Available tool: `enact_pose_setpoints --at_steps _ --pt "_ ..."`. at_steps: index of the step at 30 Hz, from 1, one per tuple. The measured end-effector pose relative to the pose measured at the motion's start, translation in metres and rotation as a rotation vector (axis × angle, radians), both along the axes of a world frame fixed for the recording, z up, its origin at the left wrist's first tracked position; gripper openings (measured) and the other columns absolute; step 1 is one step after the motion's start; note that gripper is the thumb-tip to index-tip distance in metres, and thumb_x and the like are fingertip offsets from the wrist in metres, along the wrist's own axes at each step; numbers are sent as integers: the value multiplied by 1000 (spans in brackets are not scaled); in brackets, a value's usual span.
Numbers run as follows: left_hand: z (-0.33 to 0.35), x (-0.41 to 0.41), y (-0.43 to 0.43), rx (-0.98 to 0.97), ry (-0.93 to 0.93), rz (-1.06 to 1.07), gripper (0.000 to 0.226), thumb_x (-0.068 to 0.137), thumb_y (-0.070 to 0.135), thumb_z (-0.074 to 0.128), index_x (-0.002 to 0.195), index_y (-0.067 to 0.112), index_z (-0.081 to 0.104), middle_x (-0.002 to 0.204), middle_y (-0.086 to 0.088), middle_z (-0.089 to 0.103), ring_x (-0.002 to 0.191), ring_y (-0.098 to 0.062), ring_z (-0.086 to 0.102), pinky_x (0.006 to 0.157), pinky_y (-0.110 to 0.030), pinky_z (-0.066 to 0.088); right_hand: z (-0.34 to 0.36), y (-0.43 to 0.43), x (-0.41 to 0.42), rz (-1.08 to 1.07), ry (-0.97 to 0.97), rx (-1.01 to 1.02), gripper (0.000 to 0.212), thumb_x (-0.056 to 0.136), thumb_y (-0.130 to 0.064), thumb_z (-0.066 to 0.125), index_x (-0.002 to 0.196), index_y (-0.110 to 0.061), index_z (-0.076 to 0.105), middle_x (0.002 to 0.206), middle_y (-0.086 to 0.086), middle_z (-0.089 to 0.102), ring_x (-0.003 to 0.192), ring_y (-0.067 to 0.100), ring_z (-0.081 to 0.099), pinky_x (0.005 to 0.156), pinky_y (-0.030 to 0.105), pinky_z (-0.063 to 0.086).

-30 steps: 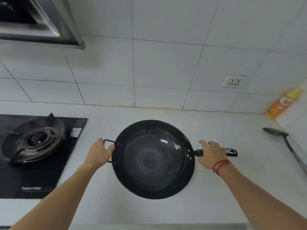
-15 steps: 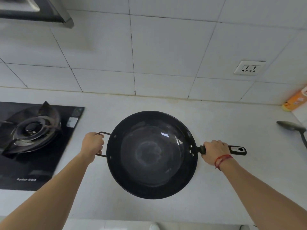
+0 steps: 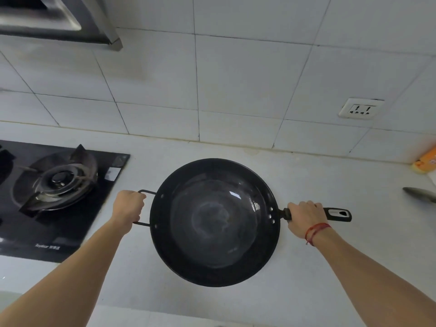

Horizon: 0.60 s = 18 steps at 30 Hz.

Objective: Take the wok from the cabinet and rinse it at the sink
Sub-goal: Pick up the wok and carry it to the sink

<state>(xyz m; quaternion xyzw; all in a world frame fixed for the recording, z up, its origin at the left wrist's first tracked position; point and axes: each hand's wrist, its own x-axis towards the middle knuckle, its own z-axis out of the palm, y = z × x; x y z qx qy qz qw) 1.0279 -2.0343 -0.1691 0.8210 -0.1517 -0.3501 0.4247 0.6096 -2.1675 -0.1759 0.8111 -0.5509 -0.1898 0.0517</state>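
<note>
Round black metal wok (image 3: 215,221), glossy inside, sits over white surface (image 3: 330,185). Left hand (image 3: 128,206) grips wire loop handle, right hand (image 3: 304,218) wraps long handle. Gas stove (image 3: 56,182) to left, spoon (image 3: 420,194) at right.

Wok (image 3: 214,223) over counter (image 3: 306,180), right of stove (image 3: 56,180).
</note>
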Motion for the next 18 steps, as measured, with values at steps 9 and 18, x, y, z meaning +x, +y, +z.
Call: enact_pose_setpoints --at_steps 9,18 --pt "45 11 56 -133 -66 149 13 88 -1 55 80 8 52 70 -9 39 55 -21 27 51 -30 22 46 -11 37 156 -66 -40 10 88 -32 48 96 -26 50 94 0 61 97 23 57 84 36 39" --pt "72 40 176 -179 -181 407 26 92 0 56 67 3 48 63 -7 41 52 -21 32 49 -30 25 65 16 135 396 -130 -140 24 92 -43 45 103 -28 61 98 -2 68 96 23 60 84 35 39"
